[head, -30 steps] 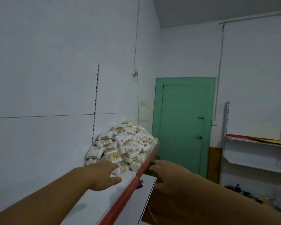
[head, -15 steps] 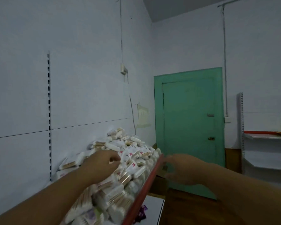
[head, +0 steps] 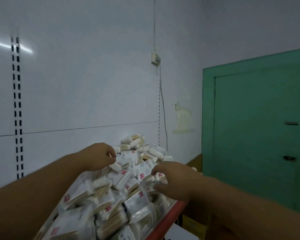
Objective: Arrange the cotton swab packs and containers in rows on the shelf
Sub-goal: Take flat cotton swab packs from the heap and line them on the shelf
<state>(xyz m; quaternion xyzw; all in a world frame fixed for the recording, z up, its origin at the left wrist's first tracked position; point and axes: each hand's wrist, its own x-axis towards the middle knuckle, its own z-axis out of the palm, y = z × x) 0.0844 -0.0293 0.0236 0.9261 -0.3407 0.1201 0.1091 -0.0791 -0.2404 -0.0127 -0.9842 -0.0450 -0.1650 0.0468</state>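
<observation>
Cotton swab packs (head: 109,193) lie in a loose heap on the shelf (head: 169,216), against a white wall (head: 76,84). My left hand (head: 99,157) rests on top of the heap with fingers curled; I cannot tell whether they grip anything. My right hand (head: 175,182) pinches one pack (head: 160,175) near the shelf's red front edge. A green door (head: 258,127) stands to the right.

Setting: small shop, retail shelving. Evidence: white metal back panel (head: 87,94) beyond the left hand (head: 100,157) and right hand (head: 173,181); slotted upright (head: 16,108) left of the left hand; red-edged shelf (head: 170,217) below the right hand; many identical sealed cotton swab packs (head: 111,196) heaped under both hands. Green door (head: 260,129) right of the right hand.
</observation>
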